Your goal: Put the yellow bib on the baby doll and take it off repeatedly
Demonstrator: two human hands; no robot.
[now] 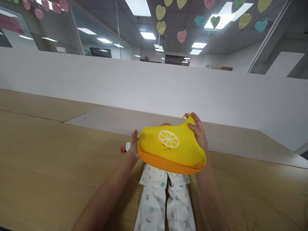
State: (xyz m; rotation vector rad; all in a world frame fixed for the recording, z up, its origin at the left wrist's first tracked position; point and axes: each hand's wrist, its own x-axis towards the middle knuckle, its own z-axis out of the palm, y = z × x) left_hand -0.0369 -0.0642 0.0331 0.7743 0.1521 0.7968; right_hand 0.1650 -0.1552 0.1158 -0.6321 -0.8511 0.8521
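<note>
A yellow baby bib (154, 138) with a lemon-slice print, a small smiling face and an orange catch pocket is held up in front of me. My right hand (198, 131) pinches its neck strap at the upper right. At the bib's left edge is my left hand (134, 142), thumb up, its other fingers hidden behind the bib. Beneath the bib lies a doll in white patterned pyjamas (154, 199), legs toward me. The doll's small hand (123, 149) shows at the left, while the bib covers most of its upper body and head.
The doll rests on a tan tabletop (60, 154). A pale strip (108, 117) runs along the table's back, against a low white wall (134, 86). Above it, glass panes carry several heart-shaped paper notes (182, 36).
</note>
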